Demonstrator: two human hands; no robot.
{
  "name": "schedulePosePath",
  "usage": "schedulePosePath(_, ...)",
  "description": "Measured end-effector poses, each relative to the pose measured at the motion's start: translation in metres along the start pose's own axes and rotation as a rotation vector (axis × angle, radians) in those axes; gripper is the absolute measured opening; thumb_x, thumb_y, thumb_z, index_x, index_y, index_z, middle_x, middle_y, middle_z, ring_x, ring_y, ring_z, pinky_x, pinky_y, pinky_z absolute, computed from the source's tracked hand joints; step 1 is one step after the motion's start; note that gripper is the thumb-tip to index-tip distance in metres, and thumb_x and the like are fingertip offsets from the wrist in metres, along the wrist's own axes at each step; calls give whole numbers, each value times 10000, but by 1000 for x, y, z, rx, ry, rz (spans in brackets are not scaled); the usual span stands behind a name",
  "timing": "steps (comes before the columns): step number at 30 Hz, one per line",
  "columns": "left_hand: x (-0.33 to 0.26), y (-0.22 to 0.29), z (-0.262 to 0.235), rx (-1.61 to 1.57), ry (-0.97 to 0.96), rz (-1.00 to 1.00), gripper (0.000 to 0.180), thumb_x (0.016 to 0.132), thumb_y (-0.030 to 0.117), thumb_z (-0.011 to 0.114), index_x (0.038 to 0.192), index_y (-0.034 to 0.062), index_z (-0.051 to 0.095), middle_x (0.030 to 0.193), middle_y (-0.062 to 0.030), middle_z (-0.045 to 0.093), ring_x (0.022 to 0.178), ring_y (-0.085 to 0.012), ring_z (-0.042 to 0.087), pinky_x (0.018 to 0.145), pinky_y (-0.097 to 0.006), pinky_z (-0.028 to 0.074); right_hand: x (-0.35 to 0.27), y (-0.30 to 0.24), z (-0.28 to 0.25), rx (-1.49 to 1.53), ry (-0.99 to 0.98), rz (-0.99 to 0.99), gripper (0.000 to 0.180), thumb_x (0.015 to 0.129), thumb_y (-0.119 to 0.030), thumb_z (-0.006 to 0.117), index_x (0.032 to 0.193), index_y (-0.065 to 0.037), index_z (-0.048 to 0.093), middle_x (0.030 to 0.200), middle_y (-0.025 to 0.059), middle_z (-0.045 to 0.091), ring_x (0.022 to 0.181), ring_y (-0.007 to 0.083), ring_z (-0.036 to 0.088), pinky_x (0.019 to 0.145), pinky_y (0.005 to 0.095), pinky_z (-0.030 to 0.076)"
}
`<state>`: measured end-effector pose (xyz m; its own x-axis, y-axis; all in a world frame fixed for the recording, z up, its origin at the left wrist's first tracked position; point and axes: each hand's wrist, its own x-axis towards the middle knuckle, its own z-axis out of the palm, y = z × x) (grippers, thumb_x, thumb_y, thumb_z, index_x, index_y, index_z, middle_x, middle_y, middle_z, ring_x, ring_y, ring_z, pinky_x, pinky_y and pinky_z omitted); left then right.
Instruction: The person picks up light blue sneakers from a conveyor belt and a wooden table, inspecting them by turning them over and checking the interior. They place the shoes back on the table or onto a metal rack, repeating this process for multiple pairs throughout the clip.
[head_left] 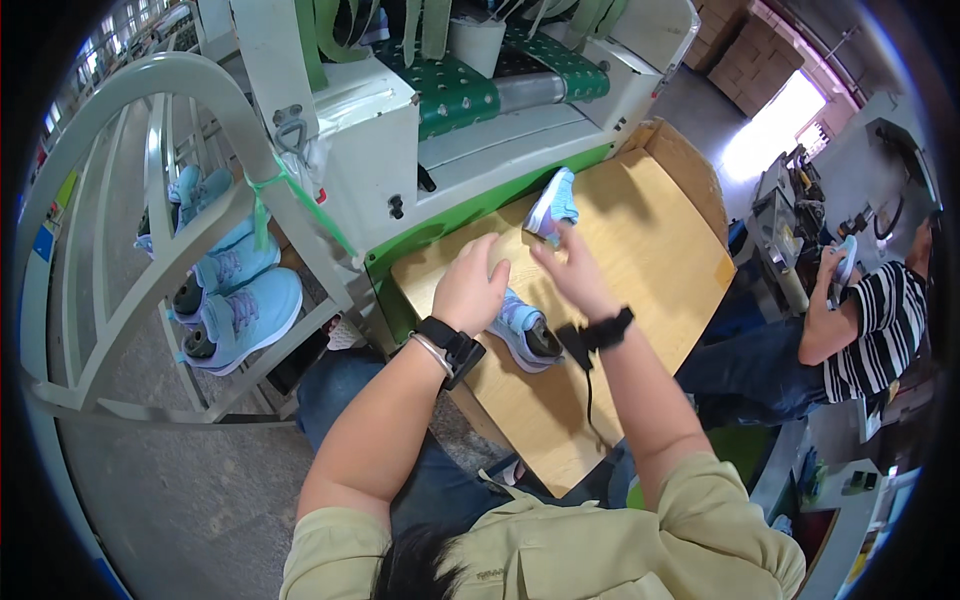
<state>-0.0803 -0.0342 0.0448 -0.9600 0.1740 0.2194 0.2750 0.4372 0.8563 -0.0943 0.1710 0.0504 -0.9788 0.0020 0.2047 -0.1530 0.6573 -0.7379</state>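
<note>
Two light-blue sneakers with lilac laces lie on a pale wooden tabletop. My left hand (470, 286) is beside the nearer sneaker (525, 335) and covers its far end; the thumb is apart from the fingers. Touching or not, I cannot tell. My right hand (577, 268) has thumb and fingers spread, its fingertips close to the near end of the farther sneaker (555, 205). That one leans with its white sole turned left. A black band with a dangling cord (590, 385) circles my right wrist; a black watch and a bangle are on my left.
The wooden tabletop (650, 250) meets a white and green machine with a green conveyor belt (455, 100). A grey tubular rack (150, 90) holds several blue sneakers (245, 315) at left. Cardboard (690, 170) edges the table. At right, a co-worker in a striped shirt (880, 330) holds a shoe.
</note>
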Motion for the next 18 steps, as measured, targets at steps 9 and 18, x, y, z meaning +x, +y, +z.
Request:
schedulePosePath(9, 11, -8, -1, 76, -43, 30, 498, 950, 284, 623, 1352, -2, 556, 1365, -242, 586, 1276, -398, 553, 1082, -442, 440, 128, 88, 24, -192, 45, 540, 1267, 618, -545, 829, 1613, -129, 163, 1472, 301, 412, 1340, 457, 475, 1119, 499, 405)
schedulePosePath(18, 9, 4, -2, 89, -63, 54, 477, 946, 274, 624, 1338, 7, 575, 1349, -228, 604, 1268, -390, 564, 1081, -433, 443, -23, 27, -41, -419, -48, -167, 1116, 589, -253, 954, 1538, -122, 382, 1402, 250, 529, 1237, 447, 546, 1060, 479, 463)
